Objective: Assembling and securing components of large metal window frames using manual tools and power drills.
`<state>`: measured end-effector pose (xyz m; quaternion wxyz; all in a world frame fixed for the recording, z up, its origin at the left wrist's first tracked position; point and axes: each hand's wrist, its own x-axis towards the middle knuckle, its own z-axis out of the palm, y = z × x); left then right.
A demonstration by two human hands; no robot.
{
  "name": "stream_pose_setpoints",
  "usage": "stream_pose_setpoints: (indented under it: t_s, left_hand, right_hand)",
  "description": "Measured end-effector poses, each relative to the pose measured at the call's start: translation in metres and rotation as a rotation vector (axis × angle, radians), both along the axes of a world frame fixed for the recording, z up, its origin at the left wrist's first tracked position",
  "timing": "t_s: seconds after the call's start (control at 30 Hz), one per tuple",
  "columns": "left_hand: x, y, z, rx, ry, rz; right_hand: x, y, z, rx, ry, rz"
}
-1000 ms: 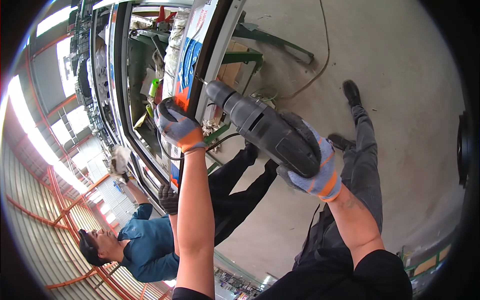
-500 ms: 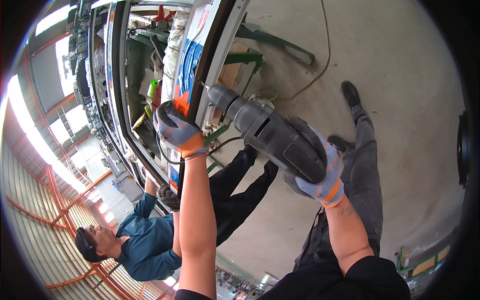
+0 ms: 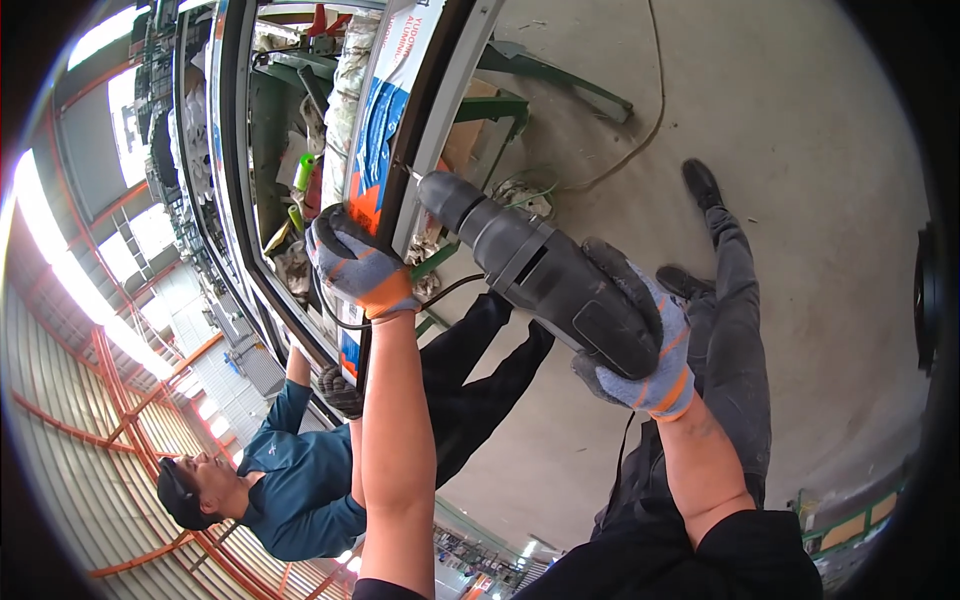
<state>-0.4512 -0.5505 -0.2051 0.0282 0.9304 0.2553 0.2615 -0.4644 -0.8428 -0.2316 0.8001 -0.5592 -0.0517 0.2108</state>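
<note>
My right hand [image 3: 655,345], in a grey-and-orange glove, is wrapped round the rear of a black power drill [image 3: 540,270]. The drill points to the upper left, and the tip of its thin bit [image 3: 411,173] is at the dark side of a long metal frame [image 3: 407,215]. Whether the bit has entered the metal cannot be seen. My left hand [image 3: 360,262], gloved alike, has its fingers curled over the frame's film-covered face, just below the drilling spot. A black cord [image 3: 448,291] loops from the drill past my left wrist.
A co-worker in a dark teal shirt [image 3: 310,490] stands at the lower left, a gloved hand [image 3: 340,392] on the same frame. Green metal stands [image 3: 560,80] support it. Tools and a green-handled item [image 3: 304,172] lie inside the frame opening. A cable [image 3: 655,120] crosses the floor.
The drill and my right hand have shifted very slightly right and down, with the bit still at the frame. My left hand keeps its place. The co-worker has moved a little.
</note>
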Motion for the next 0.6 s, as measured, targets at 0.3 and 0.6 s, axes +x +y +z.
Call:
stream_pose_setpoints:
  t_s: [0.3, 0.6]
  left_hand:
    - [0.002, 0.001, 0.002, 0.004, 0.001, 0.019]
    - [0.011, -0.016, 0.006, -0.033, -0.014, 0.014]
  right_hand:
    - [0.001, 0.001, -0.008, -0.156, -0.228, 0.032]
    - [-0.003, 0.006, -0.013, -0.358, -0.388, 0.02]
